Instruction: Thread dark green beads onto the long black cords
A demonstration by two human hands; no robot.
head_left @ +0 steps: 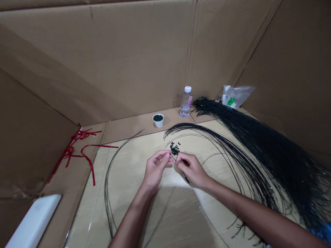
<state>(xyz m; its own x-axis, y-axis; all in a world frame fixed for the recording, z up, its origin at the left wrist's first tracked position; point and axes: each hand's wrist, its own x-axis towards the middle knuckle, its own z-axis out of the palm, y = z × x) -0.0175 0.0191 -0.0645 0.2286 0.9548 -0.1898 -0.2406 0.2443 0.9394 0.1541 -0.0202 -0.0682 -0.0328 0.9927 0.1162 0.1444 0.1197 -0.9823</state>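
My left hand (156, 168) is closed in a pinch, with a small black bead at its thumb and fingertip. Close beside it, my right hand (191, 169) pinches a thin black cord (200, 203), which trails down below it toward the front edge of the view. Something small and dark sits on that cord just under the right hand. Just beyond the fingertips lies a loose pile of small black beads (175, 149). The fingertips of both hands almost meet, and the cord's tip between them is hard to make out.
A white cup (158, 124) of dark beads and a water bottle (185, 105) stand at the back. Black cords (232, 148) and a thick black bundle (256, 137) lie right, near a plastic bag (239, 94). Left are curved cords (106, 186), red ribbons (89, 162) and a white box-like object (36, 220).
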